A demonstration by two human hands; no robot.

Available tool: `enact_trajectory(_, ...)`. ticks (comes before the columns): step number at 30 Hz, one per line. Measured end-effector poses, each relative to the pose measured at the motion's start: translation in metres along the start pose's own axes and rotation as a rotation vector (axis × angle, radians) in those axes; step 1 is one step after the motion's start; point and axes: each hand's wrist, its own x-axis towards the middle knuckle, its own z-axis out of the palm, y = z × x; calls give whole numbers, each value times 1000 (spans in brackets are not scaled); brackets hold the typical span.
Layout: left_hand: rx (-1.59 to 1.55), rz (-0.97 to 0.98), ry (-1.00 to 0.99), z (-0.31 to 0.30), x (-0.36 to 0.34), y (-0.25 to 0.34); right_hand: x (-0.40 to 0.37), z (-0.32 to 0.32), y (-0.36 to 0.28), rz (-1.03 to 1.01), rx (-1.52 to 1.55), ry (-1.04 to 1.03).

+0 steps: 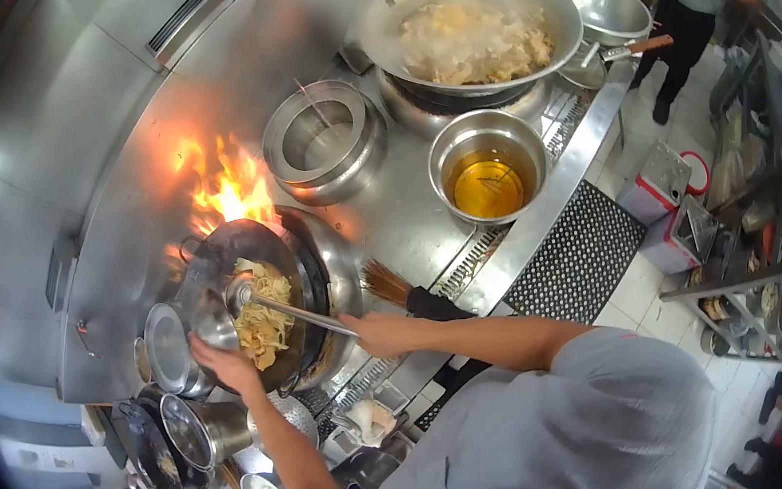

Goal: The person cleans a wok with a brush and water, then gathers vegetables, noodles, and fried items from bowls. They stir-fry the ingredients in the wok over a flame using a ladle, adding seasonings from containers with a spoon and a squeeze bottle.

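My right hand (384, 333) is closed around the long metal handle of a ladle (305, 315). The ladle's head is over a dark wok (296, 352), which holds pale, sliced or noodle-like food (263, 322). My left hand (227, 365) grips the lower edge of a small metal bowl (216, 322), which is tilted at the wok's left side, close to the ladle's head. What the bowl contains is hard to make out. Tall flames (235, 189) rise from the burner at the wok's far edge.
A steaming large pan of food (388, 27) stands at the back. Nearer are a pot of yellow oil (443, 156) and a lidless steel pot (354, 153). A bristle brush (387, 282) lies by the counter edge. Steel containers (221, 432) stand below. Another person (683, 35) stands beyond.
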Motion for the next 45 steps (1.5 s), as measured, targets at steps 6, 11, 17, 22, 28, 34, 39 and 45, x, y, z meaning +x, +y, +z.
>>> enact_trajectory(6,-614,-381,298,-64,-62,-42,15,0,5,-271,-508,336)
enact_trajectory(11,-1510,-1147,496,-151,-236,4,-54,-14,-24,-522,119,-100)
enact_trajectory(17,-1698,-1630,526,-194,-444,102,-106,48,8,-520,-128,-892)
enact_trajectory(22,-1617,-1393,1185,-230,-505,145,-143,120,13,-677,-737,-1241)
enact_trajectory(28,-1037,-1403,1500,-318,-646,176,-256,206,-42,-722,-697,-1508)
enact_trajectory(34,-597,-1303,1950,-412,-778,254,-328,257,-41,-844,-719,-1714)
enact_trajectory(39,500,-2149,906,-479,-817,322,-364,263,-46,-978,-858,-1875)
enact_trajectory(45,99,-912,2430,-469,-857,331,-364,275,-49,-1004,-831,-1769)
